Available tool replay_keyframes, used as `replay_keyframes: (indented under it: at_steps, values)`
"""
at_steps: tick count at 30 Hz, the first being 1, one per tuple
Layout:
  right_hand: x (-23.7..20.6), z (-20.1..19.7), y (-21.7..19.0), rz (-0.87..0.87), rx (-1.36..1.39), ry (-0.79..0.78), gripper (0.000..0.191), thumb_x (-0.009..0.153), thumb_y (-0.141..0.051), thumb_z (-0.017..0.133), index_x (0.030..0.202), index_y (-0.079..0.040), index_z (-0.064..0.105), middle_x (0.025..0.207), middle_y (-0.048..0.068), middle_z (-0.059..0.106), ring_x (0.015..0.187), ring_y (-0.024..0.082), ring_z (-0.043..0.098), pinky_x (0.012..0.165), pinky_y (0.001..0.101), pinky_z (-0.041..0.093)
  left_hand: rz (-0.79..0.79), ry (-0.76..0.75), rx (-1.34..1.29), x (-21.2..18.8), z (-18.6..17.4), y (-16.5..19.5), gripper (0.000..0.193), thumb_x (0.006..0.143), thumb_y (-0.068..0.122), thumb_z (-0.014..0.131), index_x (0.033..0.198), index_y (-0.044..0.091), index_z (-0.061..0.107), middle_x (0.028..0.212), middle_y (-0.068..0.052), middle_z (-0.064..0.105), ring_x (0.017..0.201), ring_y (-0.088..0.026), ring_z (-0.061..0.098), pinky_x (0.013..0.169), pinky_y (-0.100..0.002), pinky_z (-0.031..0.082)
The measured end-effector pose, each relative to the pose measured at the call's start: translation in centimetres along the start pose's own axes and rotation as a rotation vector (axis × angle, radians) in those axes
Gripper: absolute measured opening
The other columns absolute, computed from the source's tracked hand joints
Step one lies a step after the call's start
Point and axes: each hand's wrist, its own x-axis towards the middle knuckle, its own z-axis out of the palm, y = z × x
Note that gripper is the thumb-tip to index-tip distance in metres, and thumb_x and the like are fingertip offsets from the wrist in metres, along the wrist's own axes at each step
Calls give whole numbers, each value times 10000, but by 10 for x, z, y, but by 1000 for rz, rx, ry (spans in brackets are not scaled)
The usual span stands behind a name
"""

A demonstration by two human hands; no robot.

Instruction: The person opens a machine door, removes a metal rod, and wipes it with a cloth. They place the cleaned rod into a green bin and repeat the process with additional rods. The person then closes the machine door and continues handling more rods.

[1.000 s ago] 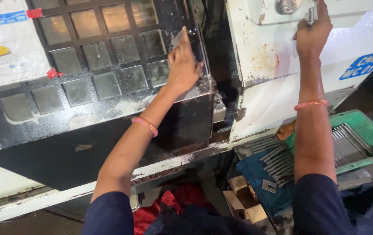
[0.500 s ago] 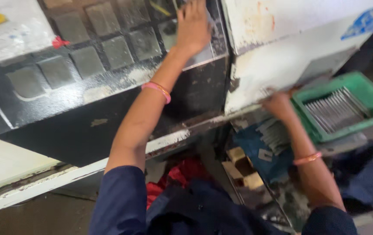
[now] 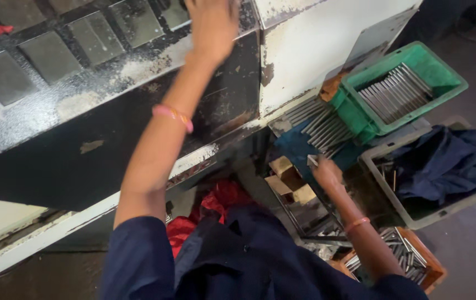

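My left hand (image 3: pixel 211 29) reaches up and presses against the black machine door (image 3: pixel 99 150), beside its row of grey window panes (image 3: pixel 49 55). Its fingers are cut off by the top edge of the view. My right hand (image 3: pixel 326 173) is down low by the machine's base, closed around a short metal rod (image 3: pixel 311 160) whose end sticks out above the fist. It hovers just below a loose pile of metal rods (image 3: pixel 318 125) lying on a blue cloth (image 3: pixel 296 145).
A green crate (image 3: pixel 443 75) of rods sits at the right. Below it a grey bin (image 3: pixel 415 219) holds a dark blue cloth. An orange crate (image 3: pixel 432 275) of rods is near my right forearm. Tan blocks (image 3: pixel 290 180) and a red rag (image 3: pixel 221 200) lie under the machine.
My right hand came down from the white machine panel to the rod pile and closed on a rod. The view tilted downward; my left hand stayed on the door.
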Motion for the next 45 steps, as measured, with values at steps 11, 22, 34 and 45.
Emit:
replay_keyframes:
  at_steps: [11,22,34,45]
  values:
    - [-10,10,-10,-38,-104,95,330,951,-402,651,1136,-130,630,1122,191,711,944,434,716,774,564,572,54,-140,-527,-242,2,28,722,926,104,668,1574,79,348,1594,-198,411,1447,-387,404,1181,-505,305]
    - [-15,15,-9,81,-15,22,426,917,-458,692,1184,-128,708,1155,225,735,1064,441,701,904,538,568,-411,-233,-742,-375,48,-35,614,904,61,685,1479,109,476,1304,-146,566,1172,-266,599,948,-390,517]
    - [-18,18,-23,-228,-49,-31,417,831,-412,737,1104,-104,673,992,210,745,973,406,709,827,513,561,-835,-454,-1366,-388,74,-27,529,953,256,666,1453,131,545,1301,-63,667,1149,-180,625,944,-387,511]
    - [-50,3,-166,-1032,178,-100,437,838,-359,739,1208,-148,641,931,155,747,863,377,716,718,492,558,-975,-841,-2524,-362,67,-18,623,1095,641,448,1266,64,609,1190,-151,697,874,-261,643,1035,-509,564]
